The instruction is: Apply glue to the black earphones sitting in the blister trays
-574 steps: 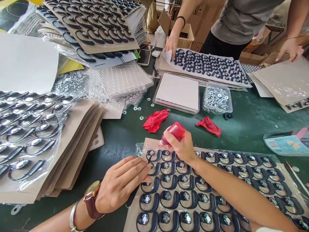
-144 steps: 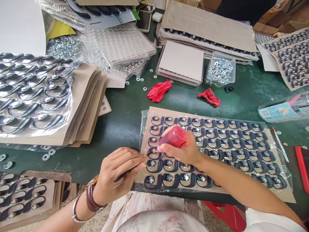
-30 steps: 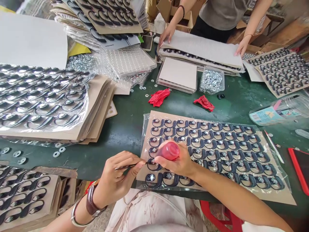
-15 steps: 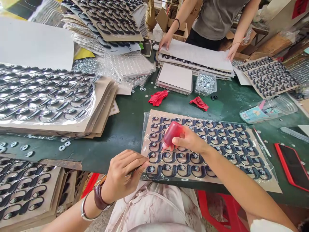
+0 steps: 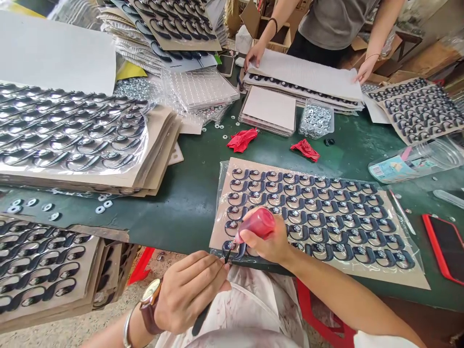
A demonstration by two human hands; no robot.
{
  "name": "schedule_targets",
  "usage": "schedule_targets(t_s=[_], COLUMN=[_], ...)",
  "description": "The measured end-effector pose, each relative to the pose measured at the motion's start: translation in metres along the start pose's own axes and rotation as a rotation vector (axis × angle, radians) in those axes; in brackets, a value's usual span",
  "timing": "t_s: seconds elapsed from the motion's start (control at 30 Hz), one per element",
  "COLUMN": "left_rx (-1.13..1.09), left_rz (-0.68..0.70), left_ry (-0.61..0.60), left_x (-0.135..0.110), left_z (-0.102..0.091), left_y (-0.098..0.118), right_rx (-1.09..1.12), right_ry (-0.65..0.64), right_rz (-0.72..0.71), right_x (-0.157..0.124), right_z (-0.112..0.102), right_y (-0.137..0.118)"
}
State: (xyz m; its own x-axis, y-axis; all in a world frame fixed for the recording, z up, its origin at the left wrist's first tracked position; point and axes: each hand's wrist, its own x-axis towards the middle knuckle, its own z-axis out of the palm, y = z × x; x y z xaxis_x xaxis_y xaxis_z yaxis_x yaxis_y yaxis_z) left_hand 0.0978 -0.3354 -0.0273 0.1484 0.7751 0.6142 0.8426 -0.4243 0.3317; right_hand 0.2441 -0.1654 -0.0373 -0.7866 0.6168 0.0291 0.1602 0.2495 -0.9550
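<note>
My right hand [image 5: 270, 239] grips a small squeeze bottle [image 5: 256, 224] of red liquid, tilted so its nozzle points down at the lower left corner piece of a sheet. My left hand [image 5: 192, 285] is closed around slim black tweezers [image 5: 202, 319], with the dark tip at that same piece. The brown card sheet [image 5: 222, 227], wrapped in clear film, carries rows of dark curled pieces [image 5: 340, 249], each with a shiny round centre. My right hand hides some of the pieces.
Stacked sheets of curled pieces [image 5: 152, 169] stand on the left, with loose washers [image 5: 47, 207] by them. Red cloths [image 5: 242, 140], a tub of washers [image 5: 316, 121], a clear jar [image 5: 416, 162] and a red-cased phone [image 5: 442, 249] lie around. Across the table, another person's hands [image 5: 255, 53] hold white sheeting.
My right hand has brought the bottle down and left to the bottom row. My left hand has moved lower, and the tweezers show more. The view has shifted slightly.
</note>
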Motion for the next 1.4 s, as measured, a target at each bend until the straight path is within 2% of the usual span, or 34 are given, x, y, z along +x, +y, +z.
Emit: schedule_targets(t_s=[0.13,0.5,0.8,1.1,1.3,1.4], left_rx=[0.042,0.019,-0.009,-0.012,-0.024,-0.036], left_rz=[0.004,-0.016,-0.023,-0.023,-0.033,-0.040], left_ry=[-0.017,-0.010,-0.011,-0.017,-0.008,-0.006], left_x=[0.0012,-0.0021,-0.0034,0.0010,0.0003,-0.0007], left_z=[0.0030,0.0056,0.0046,0.0017,0.0029,0.0040], left_y=[0.0013,0.0060,0.0035,0.0021,0.0020,0.0009], right_rx=[-0.037,-0.171,-0.244,-0.215,-0.190,-0.125], right_ry=[0.000,0.053,0.097,0.079,0.103,0.134], right_rz=[-0.029,-0.278,-0.222,-0.375,-0.307,-0.187], right_x=[0.0009,0.0054,0.0060,0.0065,0.0045,0.0034], right_z=[0.0017,0.0028,0.0027,0.0023,0.0014,0.0007], right_y=[-0.0003,-0.0052,-0.0064,-0.0043,-0.0040,-0.0043])
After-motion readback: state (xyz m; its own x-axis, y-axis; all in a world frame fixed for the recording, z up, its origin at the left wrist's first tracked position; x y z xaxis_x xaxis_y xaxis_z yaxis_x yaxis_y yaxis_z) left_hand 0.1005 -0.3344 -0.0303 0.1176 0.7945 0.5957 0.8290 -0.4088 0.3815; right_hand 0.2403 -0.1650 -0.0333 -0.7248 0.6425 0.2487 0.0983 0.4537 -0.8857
